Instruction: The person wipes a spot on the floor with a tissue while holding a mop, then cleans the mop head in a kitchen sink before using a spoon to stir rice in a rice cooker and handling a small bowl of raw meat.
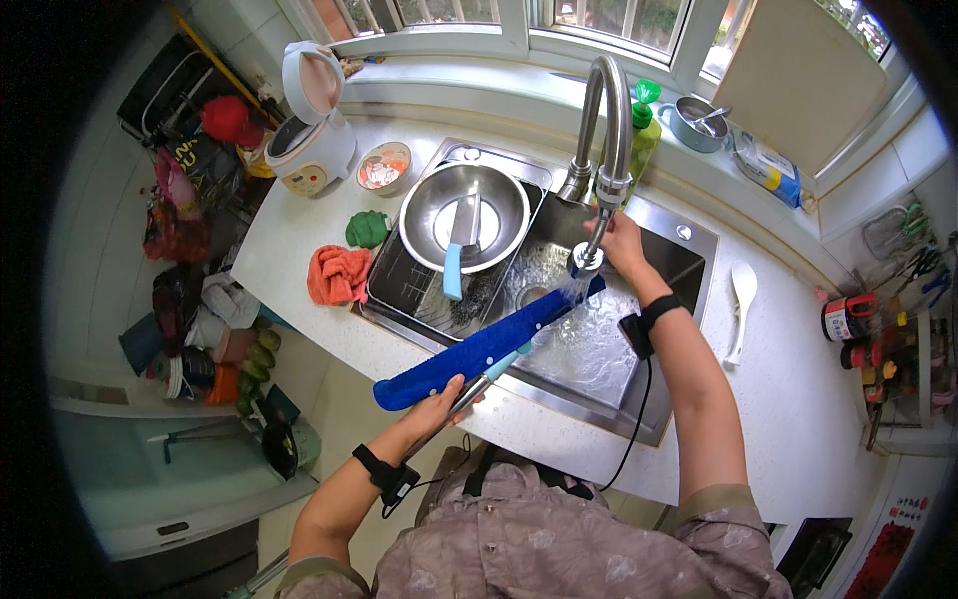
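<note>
My left hand [441, 408] is closed around the metal pole [468, 395] of a flat mop, close under its light-blue joint. The mop's blue cloth head [479, 350] slants across the front edge of the stainless steel sink [651, 397], its far end under water running from the faucet [620, 112]. My right hand [620, 239] is at the faucet's hanging spray head [586, 258], fingers partly hidden behind the hose; whether it grips it I cannot tell. To the left, a steel bowl [419, 217] holds a knife with a light-blue handle [452, 273] over a black rack.
Orange [338, 275] and green cloths [367, 229], a patterned bowl [384, 166] and an open rice cooker [318, 150] stand left. A green pump bottle [644, 142] is behind the faucet; a white rice paddle [741, 307] lies right. The mop's pole runs back past my left arm.
</note>
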The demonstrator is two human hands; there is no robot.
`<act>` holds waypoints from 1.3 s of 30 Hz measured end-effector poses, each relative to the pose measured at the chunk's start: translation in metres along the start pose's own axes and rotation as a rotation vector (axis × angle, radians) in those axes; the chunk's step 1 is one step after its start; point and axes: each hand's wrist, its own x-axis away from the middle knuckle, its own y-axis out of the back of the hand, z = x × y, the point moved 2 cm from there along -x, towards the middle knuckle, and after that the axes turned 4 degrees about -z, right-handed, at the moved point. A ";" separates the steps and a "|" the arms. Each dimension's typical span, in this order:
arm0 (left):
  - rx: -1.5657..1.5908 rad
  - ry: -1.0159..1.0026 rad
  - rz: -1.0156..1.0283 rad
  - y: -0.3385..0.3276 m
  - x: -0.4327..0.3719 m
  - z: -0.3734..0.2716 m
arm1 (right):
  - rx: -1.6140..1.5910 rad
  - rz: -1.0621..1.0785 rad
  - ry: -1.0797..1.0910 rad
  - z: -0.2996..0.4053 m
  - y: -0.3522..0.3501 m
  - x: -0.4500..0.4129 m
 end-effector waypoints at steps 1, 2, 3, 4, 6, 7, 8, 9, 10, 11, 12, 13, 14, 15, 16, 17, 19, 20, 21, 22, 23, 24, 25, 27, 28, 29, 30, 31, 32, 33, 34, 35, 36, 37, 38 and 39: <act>-0.007 0.020 0.008 0.001 0.001 -0.001 | 0.120 0.007 0.055 0.003 0.000 -0.006; -0.015 0.039 0.017 0.002 0.002 -0.001 | 0.241 0.015 0.111 0.005 0.000 -0.011; -0.015 0.040 0.013 0.002 0.002 0.000 | 0.346 0.001 0.110 0.011 0.002 -0.017; -0.024 0.037 0.016 0.003 0.001 0.001 | 0.409 0.008 0.135 0.007 0.003 -0.021; -0.029 0.038 0.013 0.003 0.003 0.002 | 0.528 0.002 0.147 0.011 0.004 -0.024; -0.038 0.034 -0.004 0.003 0.005 0.002 | 0.524 0.008 0.149 0.014 0.004 -0.023; -0.048 0.030 -0.022 0.003 0.007 0.001 | 0.461 -0.065 0.066 0.017 0.008 -0.022; -0.047 0.032 -0.025 0.002 0.009 -0.001 | 0.398 -0.141 -0.018 0.026 0.014 -0.021; -0.043 0.057 -0.038 0.002 0.012 -0.005 | 0.506 -0.106 -0.068 0.041 0.018 -0.021; -0.039 0.083 -0.052 0.001 0.015 -0.007 | 0.502 -0.103 -0.068 0.033 0.017 -0.025; -0.042 0.083 -0.049 0.001 0.016 -0.008 | 0.236 -0.002 -0.104 0.032 0.017 -0.028; -0.031 0.071 -0.050 0.001 0.017 -0.009 | -0.032 0.098 -0.137 0.031 0.016 -0.027; -0.021 0.058 -0.051 0.001 0.018 -0.010 | -0.163 0.102 -0.276 0.027 0.015 -0.023; -0.023 0.057 -0.051 0.002 0.018 -0.011 | -0.164 0.100 -0.275 0.018 0.012 -0.017; -0.022 0.037 -0.042 0.001 0.014 -0.013 | -0.369 0.041 -0.400 -0.005 0.012 -0.010; -0.021 0.019 -0.031 -0.002 0.011 -0.015 | -0.575 -0.020 -0.522 -0.030 0.014 -0.003; -0.018 0.015 -0.033 -0.001 0.007 -0.010 | -0.993 0.113 -0.574 -0.049 0.008 0.017; -0.013 0.016 -0.046 0.001 0.008 -0.006 | -1.209 0.078 -0.609 -0.049 0.007 0.035; -0.018 0.005 -0.032 -0.001 0.005 -0.012 | -1.475 0.079 -0.595 -0.058 0.016 0.048; -0.040 0.021 -0.040 0.000 0.009 -0.014 | -1.625 0.083 -0.648 -0.049 0.014 0.064; -0.063 0.038 -0.048 0.001 0.012 -0.014 | -1.776 0.086 -0.700 -0.039 0.008 0.076; -0.068 0.033 -0.037 0.001 0.011 -0.013 | -1.796 0.113 -0.696 -0.036 0.008 0.085; -0.070 0.039 -0.035 0.003 0.009 -0.011 | -1.820 0.150 -0.699 -0.030 0.009 0.092; -0.077 0.041 -0.027 0.002 0.007 -0.013 | -1.843 0.197 -0.650 -0.029 0.005 0.096; -0.108 0.021 -0.017 0.002 0.007 -0.016 | -1.805 0.173 -0.650 -0.029 0.005 0.096; -0.139 0.002 -0.008 0.002 0.007 -0.018 | -1.806 0.167 -0.643 -0.029 0.008 0.093; -0.143 0.001 -0.009 0.002 0.006 -0.016 | -1.697 0.092 -0.690 -0.028 0.008 0.090; -0.154 0.016 -0.026 0.002 0.004 -0.012 | -1.587 0.019 -0.735 -0.028 0.008 0.088; -0.164 0.031 -0.044 0.003 0.003 -0.010 | -1.410 -0.045 -0.711 -0.027 0.008 0.088; -0.163 0.034 -0.046 0.003 0.005 -0.011 | -1.411 -0.042 -0.713 -0.025 0.008 0.088; -0.186 0.020 -0.038 0.004 0.008 -0.013 | -1.138 -0.008 -0.667 -0.024 0.010 0.087; -0.208 0.007 -0.030 0.006 0.011 -0.015 | -0.866 0.026 -0.615 -0.023 0.011 0.087; -0.205 0.011 -0.033 0.006 0.016 -0.018 | -0.686 -0.007 -0.572 -0.017 0.012 0.089; -0.211 0.003 -0.019 0.006 0.020 -0.022 | -0.687 -0.001 -0.575 -0.019 0.011 0.091; -0.217 -0.006 -0.005 0.006 0.023 -0.024 | -0.483 -0.013 -0.488 -0.022 0.012 0.093; -0.217 -0.009 -0.005 0.005 0.024 -0.028 | -0.279 -0.031 -0.394 -0.027 0.018 0.094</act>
